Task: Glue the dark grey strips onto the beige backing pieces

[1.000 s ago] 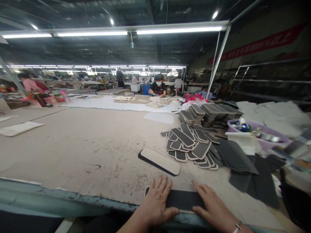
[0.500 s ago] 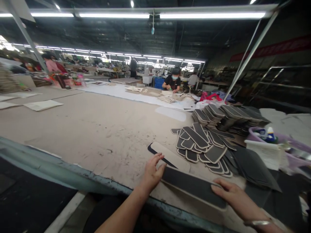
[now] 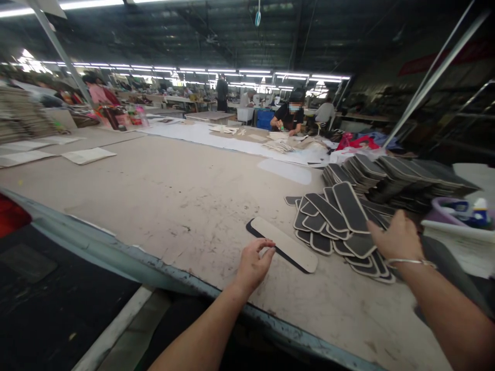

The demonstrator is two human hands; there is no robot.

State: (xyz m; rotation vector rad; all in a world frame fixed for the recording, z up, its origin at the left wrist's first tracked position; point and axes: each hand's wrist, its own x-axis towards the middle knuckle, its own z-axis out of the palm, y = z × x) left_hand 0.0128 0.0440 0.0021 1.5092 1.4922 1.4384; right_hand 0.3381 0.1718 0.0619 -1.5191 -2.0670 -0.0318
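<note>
My left hand [image 3: 255,263] is at the near side of the table, fingers curled beside a beige strip [image 3: 286,245] that lies partly over a black strip [image 3: 253,230]. Its thumb and forefinger come close together at the black strip's edge; whether they pinch it I cannot make out. My right hand [image 3: 398,237] is at the loose pile of dark, beige-edged pieces [image 3: 325,216]. Its thumb touches the near end of the uppermost long dark piece [image 3: 350,206], and its other fingers are spread.
Neat stacks of dark pieces [image 3: 406,172] stand behind the pile. A purple basin [image 3: 444,208] with bottles is at the right. White folded sheets [image 3: 88,154] lie at the far left. Across the table a person [image 3: 290,116] in black handles beige pieces.
The long dark piece has left both hands and now lies on the pile. My right hand has moved up and away to the pile. The view has shifted, and the beige strip shows fully.
</note>
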